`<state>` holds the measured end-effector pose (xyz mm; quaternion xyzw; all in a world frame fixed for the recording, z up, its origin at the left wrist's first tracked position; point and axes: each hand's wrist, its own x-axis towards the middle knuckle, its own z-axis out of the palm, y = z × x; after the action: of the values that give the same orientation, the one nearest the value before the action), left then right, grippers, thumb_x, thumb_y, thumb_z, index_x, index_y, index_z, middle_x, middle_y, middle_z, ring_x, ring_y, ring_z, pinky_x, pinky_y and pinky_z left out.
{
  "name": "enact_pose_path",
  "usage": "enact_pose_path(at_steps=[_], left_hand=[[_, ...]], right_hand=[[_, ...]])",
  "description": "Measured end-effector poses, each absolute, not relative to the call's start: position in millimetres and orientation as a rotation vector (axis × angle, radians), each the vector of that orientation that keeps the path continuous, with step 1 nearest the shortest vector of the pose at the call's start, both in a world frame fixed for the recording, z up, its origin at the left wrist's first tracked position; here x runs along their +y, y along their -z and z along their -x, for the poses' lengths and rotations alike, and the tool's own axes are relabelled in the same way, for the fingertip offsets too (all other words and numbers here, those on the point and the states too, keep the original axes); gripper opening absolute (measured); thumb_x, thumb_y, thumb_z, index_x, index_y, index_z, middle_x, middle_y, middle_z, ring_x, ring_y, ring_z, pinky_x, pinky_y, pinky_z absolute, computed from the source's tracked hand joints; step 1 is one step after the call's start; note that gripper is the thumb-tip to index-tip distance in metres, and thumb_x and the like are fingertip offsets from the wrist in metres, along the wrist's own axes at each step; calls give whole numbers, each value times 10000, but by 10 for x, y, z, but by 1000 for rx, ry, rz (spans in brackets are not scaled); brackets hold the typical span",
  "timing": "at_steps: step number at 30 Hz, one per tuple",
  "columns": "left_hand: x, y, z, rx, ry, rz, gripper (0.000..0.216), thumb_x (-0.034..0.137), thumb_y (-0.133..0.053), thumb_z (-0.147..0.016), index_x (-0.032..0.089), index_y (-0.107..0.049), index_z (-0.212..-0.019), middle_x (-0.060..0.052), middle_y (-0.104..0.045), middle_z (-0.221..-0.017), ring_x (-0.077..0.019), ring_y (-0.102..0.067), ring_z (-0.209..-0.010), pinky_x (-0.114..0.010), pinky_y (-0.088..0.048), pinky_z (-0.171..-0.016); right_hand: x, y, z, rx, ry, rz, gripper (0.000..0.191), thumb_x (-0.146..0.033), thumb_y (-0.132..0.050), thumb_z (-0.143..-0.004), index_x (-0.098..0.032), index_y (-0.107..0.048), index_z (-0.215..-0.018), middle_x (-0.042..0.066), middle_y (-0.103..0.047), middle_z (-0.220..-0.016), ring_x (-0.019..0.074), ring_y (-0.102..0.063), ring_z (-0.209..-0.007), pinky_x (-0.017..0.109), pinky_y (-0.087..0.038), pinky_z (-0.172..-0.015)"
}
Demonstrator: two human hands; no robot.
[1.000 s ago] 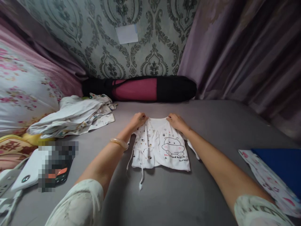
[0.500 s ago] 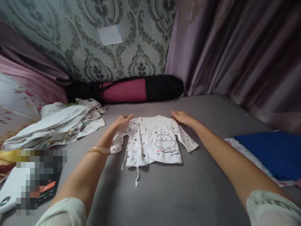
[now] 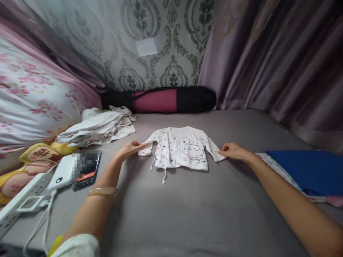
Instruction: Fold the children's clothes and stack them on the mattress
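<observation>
Open bed up front, clutter down both sides.

The near stretch of the bed (image 3: 187,214) lies bare in front of the little shirt (image 3: 182,148), and a clear strip runs behind it up to the rolled mat bag (image 3: 158,101) against the wall (image 3: 171,43). Leftward, a heap of clothes (image 3: 99,125), a phone (image 3: 87,170), a power bank (image 3: 61,177) and a power strip (image 3: 18,205) crowd the edge. Rightward, a blue folder (image 3: 308,169) lies below the curtain (image 3: 281,64).
</observation>
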<state>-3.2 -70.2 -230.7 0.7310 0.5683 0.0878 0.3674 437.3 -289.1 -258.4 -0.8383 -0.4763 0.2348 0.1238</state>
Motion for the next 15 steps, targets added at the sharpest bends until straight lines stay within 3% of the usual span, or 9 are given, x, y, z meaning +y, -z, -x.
enact_pose_path(at_steps=[4, 8, 11, 15], left_hand=[[-720, 2394, -31, 1580, -146, -1945, 409, 554, -718, -608, 188, -535, -617, 35, -481, -503, -130, -451, -524, -243, -261, -490], [-641, 2406, -132, 1601, -134, -2045, 196, 335, -664, -674, 179, -545, -673, 29, -512, -545, -155, -515, -593, -236, -320, -531], [-598, 2311, -178, 1628, -283, -2353, 79, 209, -555, -747, 175, -582, -814, -27, -610, -745, -200, -580, -773, -255, -392, -640], [-555, 2272, -121, 1678, -565, -2803, 252, 107, -425, -814, 180, -602, -978, -147, -594, -1124, -294, -550, -1058, -376, -403, -864]], right_hand=[[-2815, 2519, -4349, -1350, -803, 2398, 140, -281, -680, -737, -159, -617, -708, -22, -564, -601, 103, -477, -551, 209, -331, -502], [-2796, 2428, -4305, -1237, -855, 2418, 111, -237, -675, -730, -160, -602, -698, -33, -534, -559, 89, -452, -502, 197, -320, -465], [-2792, 2389, -4285, -1154, -802, 2448, 136, -261, -687, -735, -159, -600, -713, -25, -545, -566, 87, -476, -505, 185, -350, -473], [-2792, 2415, -4306, -1268, -805, 2470, 206, -346, -714, -727, -153, -645, -725, -33, -528, -551, 84, -447, -481, 192, -307, -446]])
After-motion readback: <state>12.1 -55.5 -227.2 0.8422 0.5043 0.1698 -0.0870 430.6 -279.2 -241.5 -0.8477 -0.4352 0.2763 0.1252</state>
